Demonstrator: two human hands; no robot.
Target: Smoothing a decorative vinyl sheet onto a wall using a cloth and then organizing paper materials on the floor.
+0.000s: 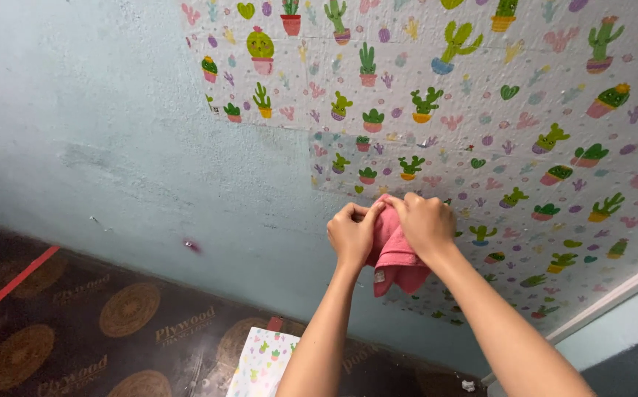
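Forearms: both rise bare from the lower edge of the view and meet at the middle of the wall.
Left hand (pixel 352 234): clenched on the left side of a pink folded cloth (pixel 394 257), knuckles toward the camera.
Right hand (pixel 427 223): closed over the cloth's top and right side, touching the left hand's fingertips above it.
Pink cloth: pinched between both hands and pressed to the wall, its loose end hanging below the wrists.
Roll: a white sheet with small cactus prints (pixel 260 364) lies on the dark printed floor covering (pixel 76 323) just left of the left forearm.
Wallpaper: white cactus-patterned wall covering (pixel 525 132) spreads up and right from the hands; its left edge runs down just above them.
Bare wall: pale blue-green rough plaster (pixel 113 132) fills the open stretch left of the hands.
Trim: a white strip (pixel 613 294) bounds the wallpaper at lower right.
Red line (pixel 10 287): crosses the floor covering, far left.
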